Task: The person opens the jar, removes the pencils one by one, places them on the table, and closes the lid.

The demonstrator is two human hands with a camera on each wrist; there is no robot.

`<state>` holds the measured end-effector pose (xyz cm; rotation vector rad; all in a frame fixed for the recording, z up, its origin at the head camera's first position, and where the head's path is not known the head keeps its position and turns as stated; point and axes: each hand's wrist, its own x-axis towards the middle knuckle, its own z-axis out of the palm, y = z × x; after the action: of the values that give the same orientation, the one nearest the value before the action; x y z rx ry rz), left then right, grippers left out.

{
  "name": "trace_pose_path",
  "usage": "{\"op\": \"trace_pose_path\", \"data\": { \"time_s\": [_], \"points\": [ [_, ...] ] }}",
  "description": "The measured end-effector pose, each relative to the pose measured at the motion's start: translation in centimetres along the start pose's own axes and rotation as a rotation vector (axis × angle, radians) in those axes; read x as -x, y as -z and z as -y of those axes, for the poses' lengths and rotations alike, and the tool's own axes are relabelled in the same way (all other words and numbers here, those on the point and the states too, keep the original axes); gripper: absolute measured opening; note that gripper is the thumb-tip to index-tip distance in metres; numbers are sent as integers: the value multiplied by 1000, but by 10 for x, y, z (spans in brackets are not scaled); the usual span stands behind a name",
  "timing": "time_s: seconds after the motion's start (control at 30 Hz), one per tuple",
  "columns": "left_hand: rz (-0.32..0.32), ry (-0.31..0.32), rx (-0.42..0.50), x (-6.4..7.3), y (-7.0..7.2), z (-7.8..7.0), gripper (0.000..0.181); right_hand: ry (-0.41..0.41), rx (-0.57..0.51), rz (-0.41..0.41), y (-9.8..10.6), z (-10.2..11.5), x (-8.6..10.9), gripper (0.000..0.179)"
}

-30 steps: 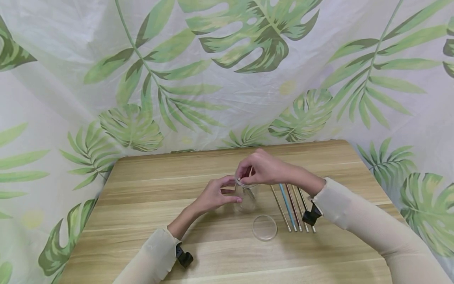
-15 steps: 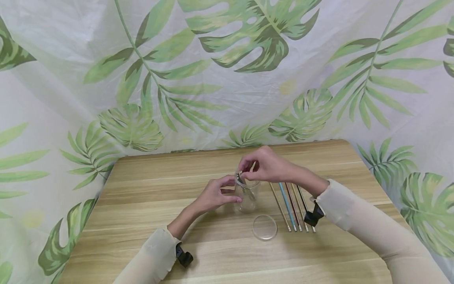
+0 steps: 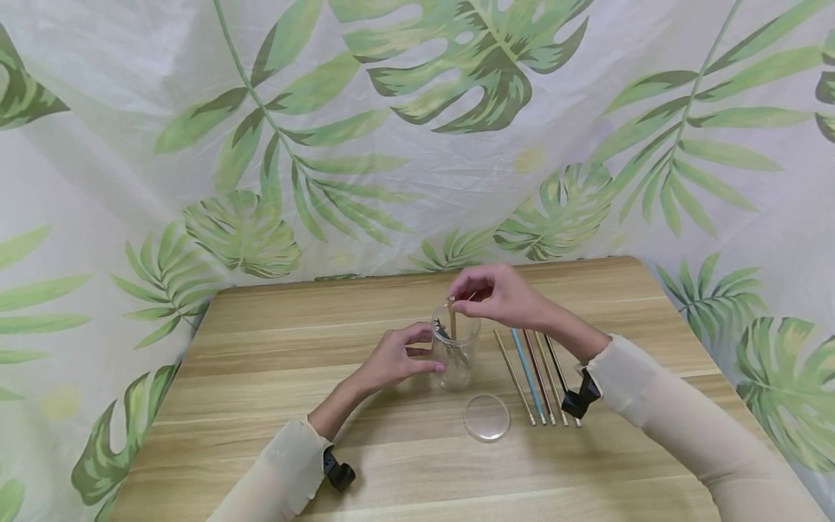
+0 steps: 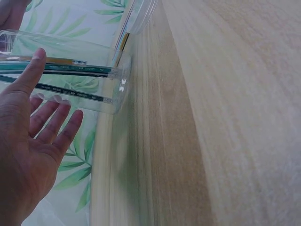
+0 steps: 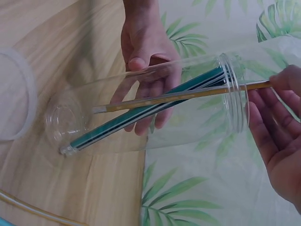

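A clear jar (image 3: 457,375) stands upright on the table. My left hand (image 3: 394,357) grips its side, thumb in front and fingers round the far side, as the left wrist view also shows. Above the rim, my right hand (image 3: 499,293) pinches the sharpened end of a yellow pencil (image 5: 188,95) between thumb and fingers. Most of that pencil is still inside the jar, its eraser end off the bottom. Dark green and striped pencils (image 5: 113,125) lean together in the jar, their eraser ends at the bottom.
Right of the jar lies a row of several pencils (image 3: 530,377), eraser ends toward me, partly under my right forearm. A round clear lid (image 3: 486,419) lies in front of the jar. A leaf-patterned cloth (image 3: 365,181) hangs behind the wooden table (image 3: 293,406).
My right hand has risen from the jar's rim and shifted slightly right, with the yellow pencil now showing between rim and fingers. The left hand and jar have stayed put.
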<state>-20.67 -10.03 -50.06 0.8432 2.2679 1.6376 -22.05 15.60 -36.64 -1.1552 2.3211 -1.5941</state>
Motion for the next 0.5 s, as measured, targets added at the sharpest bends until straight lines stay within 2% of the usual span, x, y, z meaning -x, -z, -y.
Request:
{"op": "trace_pose_path", "data": {
  "time_s": [0.23, 0.5],
  "points": [
    [-2, 8, 10, -1, -1, 1, 62, -46, -109, -133, 5, -6, 3, 14],
    [-4, 24, 13, 0, 0, 1, 62, -74, -350, -222, 8, -12, 5, 14]
  ]
}}
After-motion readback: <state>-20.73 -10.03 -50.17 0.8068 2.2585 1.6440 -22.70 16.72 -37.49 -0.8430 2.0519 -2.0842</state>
